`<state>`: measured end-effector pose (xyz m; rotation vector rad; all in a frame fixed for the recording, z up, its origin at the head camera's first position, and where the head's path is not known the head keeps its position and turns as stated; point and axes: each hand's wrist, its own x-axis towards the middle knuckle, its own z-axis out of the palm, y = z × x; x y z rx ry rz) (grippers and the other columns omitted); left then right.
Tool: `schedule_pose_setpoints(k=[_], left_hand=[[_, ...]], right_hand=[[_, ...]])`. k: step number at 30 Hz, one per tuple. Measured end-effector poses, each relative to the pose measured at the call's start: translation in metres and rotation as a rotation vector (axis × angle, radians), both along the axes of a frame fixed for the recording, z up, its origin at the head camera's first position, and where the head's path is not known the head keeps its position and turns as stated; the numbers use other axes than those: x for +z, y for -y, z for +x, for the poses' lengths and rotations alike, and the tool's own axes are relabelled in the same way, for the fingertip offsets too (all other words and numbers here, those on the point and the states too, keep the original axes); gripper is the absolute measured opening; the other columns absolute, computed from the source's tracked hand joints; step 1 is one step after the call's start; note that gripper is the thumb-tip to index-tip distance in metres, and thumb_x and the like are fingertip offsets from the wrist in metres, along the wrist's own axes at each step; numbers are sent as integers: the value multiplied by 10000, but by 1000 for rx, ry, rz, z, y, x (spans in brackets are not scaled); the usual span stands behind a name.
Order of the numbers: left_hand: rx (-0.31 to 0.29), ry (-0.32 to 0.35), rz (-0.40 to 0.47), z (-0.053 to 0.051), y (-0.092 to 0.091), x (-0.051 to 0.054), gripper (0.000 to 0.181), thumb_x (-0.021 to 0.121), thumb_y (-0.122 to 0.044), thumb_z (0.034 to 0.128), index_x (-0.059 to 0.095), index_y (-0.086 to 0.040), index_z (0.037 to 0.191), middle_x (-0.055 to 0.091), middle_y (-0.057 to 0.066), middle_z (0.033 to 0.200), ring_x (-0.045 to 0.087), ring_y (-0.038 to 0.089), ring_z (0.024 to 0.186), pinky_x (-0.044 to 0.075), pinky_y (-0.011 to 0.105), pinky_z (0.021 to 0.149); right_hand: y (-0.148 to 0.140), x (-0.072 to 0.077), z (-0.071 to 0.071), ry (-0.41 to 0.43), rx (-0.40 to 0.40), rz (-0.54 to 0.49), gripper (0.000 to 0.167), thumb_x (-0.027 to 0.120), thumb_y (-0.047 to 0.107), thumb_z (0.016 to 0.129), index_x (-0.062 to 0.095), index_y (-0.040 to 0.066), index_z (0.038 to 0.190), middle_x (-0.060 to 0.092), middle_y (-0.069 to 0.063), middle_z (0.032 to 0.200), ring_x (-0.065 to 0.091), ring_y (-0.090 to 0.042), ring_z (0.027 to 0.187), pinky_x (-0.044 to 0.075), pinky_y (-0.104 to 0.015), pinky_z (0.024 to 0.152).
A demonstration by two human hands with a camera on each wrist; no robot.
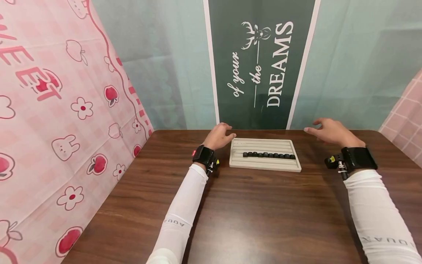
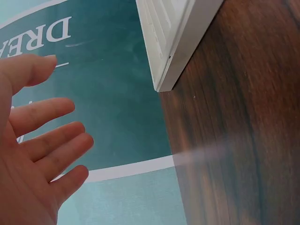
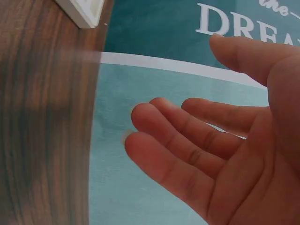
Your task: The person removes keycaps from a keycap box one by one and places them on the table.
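A pale, shallow rack with raised ridges (image 1: 263,165) lies flat near the far edge of the table. Across it runs a row of small black keycap-like pieces (image 1: 268,155). My left hand (image 1: 217,136) hovers by the rack's left end, fingers loosely bent and holding nothing. In the left wrist view that hand (image 2: 47,145) appears apart from the rack's corner (image 2: 176,56). Off to the right of the rack, my right hand (image 1: 331,132) is raised with relaxed fingers. The right wrist view shows its palm (image 3: 243,173) bare, with the rack's corner (image 3: 86,14) some way off.
A dark wooden table (image 1: 257,212) carries the rack. Behind its far edge hangs a green cloth (image 1: 263,113) with white lettering. A pink patterned cloth (image 1: 82,146) hangs on the left, and pink checked cloth (image 1: 407,117) on the right. Each wrist wears a black camera band.
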<state>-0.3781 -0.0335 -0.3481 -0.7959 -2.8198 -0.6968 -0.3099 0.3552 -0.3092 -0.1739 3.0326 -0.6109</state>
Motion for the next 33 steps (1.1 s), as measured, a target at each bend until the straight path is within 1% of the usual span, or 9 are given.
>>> schedule_pose_setpoints(k=[4,7,12,14,19,22,27,30,33], left_hand=[[3,6,-11,2,-2,1,462,578,-345,943,587,-51,1299,569,82,1339,514,203,1285,430,342,1054],[3,5,-16,1,-2,1,454,575,-345,945,593,-52,1292,574,81,1330,518,200,1278,429,336,1052],[-20,15,-8,2,-4,1,444,579,-321,948,601,-19,1273,585,100,1311,527,209,1262,432,335,1047],[-30,23,-7,2,-6,1,445,577,-317,949,601,-8,1269,586,106,1309,528,211,1260,434,336,1046],[-46,43,-22,5,-9,0,429,569,-311,956,602,-21,1271,587,104,1312,521,205,1269,435,330,1048],[-53,45,-32,6,-11,0,421,567,-311,958,602,-33,1273,588,99,1313,520,200,1273,434,324,1049],[-61,30,-47,7,-12,0,409,561,-305,961,609,-38,1267,599,94,1308,519,195,1276,427,313,1056],[-61,28,-53,7,-12,0,404,560,-305,962,612,-44,1267,606,92,1302,521,192,1275,429,314,1052],[-63,34,-56,7,-12,-1,405,558,-309,963,611,-47,1268,610,93,1300,521,195,1277,430,319,1053]], right_hand=[[2,-8,-3,26,-1,-34,798,498,559,930,387,-111,1350,687,-205,864,641,-225,649,492,-353,569],[3,-15,-5,47,6,-61,785,506,556,927,407,-114,1323,682,-184,816,631,-210,614,521,-364,559],[9,-27,-12,53,19,-103,660,549,448,943,470,-125,1260,687,-170,803,649,-195,620,546,-366,558],[11,-33,-15,72,18,-131,586,571,380,944,492,-119,1241,686,-170,815,657,-189,640,554,-360,566],[15,-48,-22,137,24,-171,507,572,312,948,505,-115,1214,676,-161,813,658,-176,651,563,-353,578],[16,-53,-23,159,30,-189,514,566,304,950,499,-122,1229,666,-172,839,661,-181,658,568,-359,586],[20,-57,-23,180,49,-206,566,564,343,950,495,-131,1251,648,-181,889,653,-175,683,571,-361,601],[22,-59,-24,185,61,-211,570,565,363,949,505,-119,1248,638,-155,879,645,-171,683,571,-359,602],[24,-62,-25,190,76,-213,578,569,361,950,496,-115,1268,634,-127,836,641,-166,665,569,-359,592]])
